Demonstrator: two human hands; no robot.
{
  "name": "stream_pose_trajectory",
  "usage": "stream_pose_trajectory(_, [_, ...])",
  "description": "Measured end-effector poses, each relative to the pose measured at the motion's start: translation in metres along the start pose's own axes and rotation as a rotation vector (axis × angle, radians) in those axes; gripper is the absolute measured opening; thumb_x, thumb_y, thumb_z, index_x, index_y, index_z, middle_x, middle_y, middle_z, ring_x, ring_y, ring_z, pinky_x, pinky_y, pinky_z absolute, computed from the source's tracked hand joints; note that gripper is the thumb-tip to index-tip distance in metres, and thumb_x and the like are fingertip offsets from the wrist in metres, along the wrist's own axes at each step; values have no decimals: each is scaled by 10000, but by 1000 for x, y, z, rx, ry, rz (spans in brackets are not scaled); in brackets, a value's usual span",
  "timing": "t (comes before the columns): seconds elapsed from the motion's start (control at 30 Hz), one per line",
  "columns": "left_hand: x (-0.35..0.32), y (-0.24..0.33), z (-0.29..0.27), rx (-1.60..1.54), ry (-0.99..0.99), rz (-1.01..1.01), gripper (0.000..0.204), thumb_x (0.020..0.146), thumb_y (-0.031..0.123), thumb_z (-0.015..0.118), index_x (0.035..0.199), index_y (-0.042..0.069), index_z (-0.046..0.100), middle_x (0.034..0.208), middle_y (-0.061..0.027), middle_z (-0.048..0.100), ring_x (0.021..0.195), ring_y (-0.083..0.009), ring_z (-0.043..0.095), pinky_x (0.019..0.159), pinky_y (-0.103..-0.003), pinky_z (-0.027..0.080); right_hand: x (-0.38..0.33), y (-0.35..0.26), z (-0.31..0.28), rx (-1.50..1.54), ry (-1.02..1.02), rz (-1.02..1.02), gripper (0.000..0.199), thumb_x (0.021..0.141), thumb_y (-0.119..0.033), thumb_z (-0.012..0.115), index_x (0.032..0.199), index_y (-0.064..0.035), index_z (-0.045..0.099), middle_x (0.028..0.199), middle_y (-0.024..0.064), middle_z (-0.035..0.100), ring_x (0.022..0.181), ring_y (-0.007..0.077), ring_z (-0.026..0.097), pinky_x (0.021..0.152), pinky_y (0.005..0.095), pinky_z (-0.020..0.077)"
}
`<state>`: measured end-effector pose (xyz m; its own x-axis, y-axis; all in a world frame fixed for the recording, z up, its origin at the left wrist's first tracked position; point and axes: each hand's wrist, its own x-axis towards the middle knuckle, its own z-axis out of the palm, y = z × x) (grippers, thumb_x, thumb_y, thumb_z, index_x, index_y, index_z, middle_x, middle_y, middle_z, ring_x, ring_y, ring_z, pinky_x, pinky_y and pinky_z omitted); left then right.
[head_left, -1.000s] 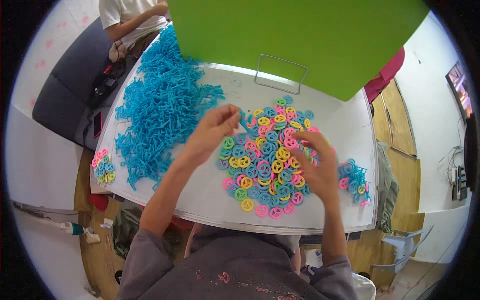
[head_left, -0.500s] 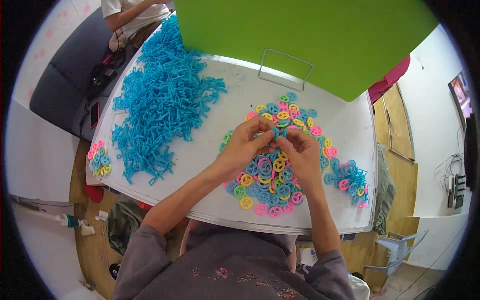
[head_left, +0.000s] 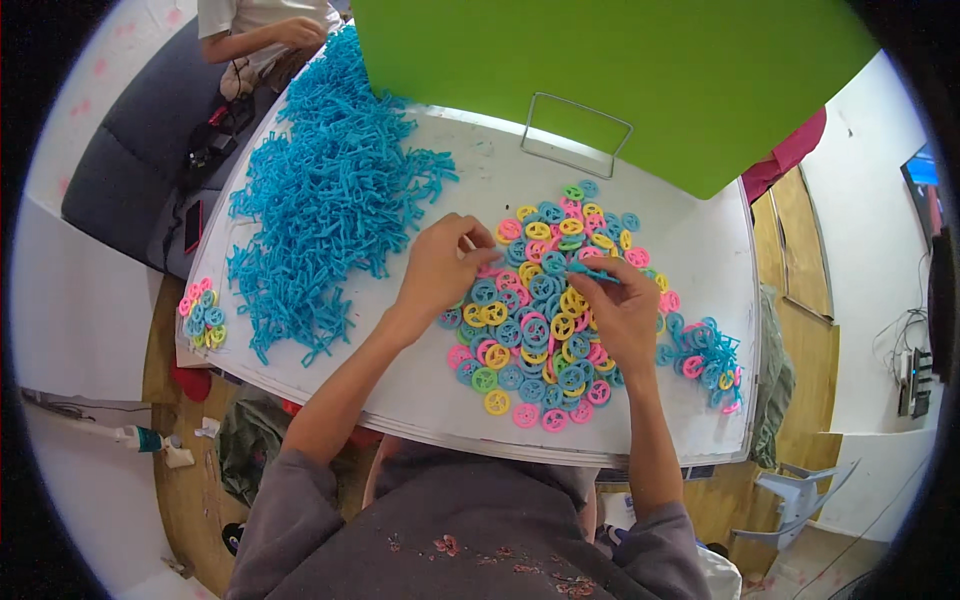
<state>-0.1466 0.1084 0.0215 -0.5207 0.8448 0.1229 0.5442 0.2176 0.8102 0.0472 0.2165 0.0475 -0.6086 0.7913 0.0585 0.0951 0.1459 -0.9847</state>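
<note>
Single view only, from a head-worn fisheye camera looking steeply down over the wearer's own chest and forearms onto the white table (head_left: 440,400). The table fills the centre at close working range; its straight edges bow toward the circular rim (lens distortion, with black corners beyond). The far side lies at the top, where a green board (head_left: 620,80) cuts off what is behind it. Floor shows along the left and lower rim, wall and wooden panelling on the right.
</note>
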Motion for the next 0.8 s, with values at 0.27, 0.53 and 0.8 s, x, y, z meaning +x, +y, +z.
stream_pose_trajectory(0.27, [-21, 42, 6, -814, -160, -160, 119, 890, 52, 575, 990, -11, 565, 957, -61, 593, 804, -139, 615, 718, -278, 551, -5, 2, 5, -142, -65, -147, 191, 748, 86, 613, 911, 5, 672, 851, 70, 654, 808, 135, 635, 736, 255, 526])
stream_pose_trajectory(0.53, [-23, 42, 15, -783, -84, -238, 71, 881, -30, 537, 941, 6, 551, 964, -71, 597, 841, -116, 602, 724, -266, 552, -6, 8, 6, -184, -117, -184, 191, 757, 102, 581, 911, 27, 665, 853, 86, 662, 803, 131, 641, 733, 268, 542])
stream_pose_trajectory(0.8, [-28, 40, 22, -758, -5, -218, 54, 887, -44, 520, 914, 2, 531, 917, -66, 592, 813, -118, 600, 713, -265, 552, -11, 0, 11, -250, -111, -52, 182, 750, 113, 588, 899, 40, 664, 809, 94, 668, 779, 131, 647, 699, 263, 536])
